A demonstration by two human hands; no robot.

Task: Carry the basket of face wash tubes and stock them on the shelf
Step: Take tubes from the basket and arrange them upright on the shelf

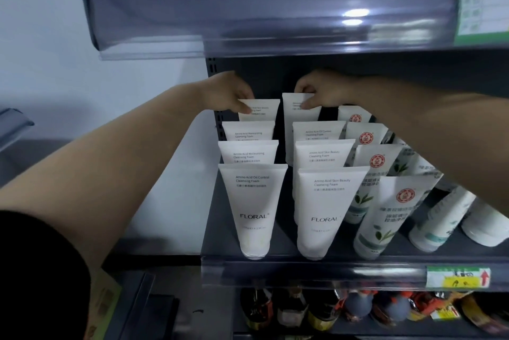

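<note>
White FLORAL tubes (254, 202), rearmost pinched by each hand (234, 94).

2 rows of tubes (252, 210) stand front to back on the shelf (275, 265); each hand pinches its row's rearmost tube: left hand (231, 93), right hand (316, 90).

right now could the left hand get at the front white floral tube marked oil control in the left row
Probably yes. The left hand pinches the rearmost white tube of that row; the front white Floral oil control tube stands uncovered at the shelf edge, below the forearm, so letting go and pulling back should reach it.
</note>
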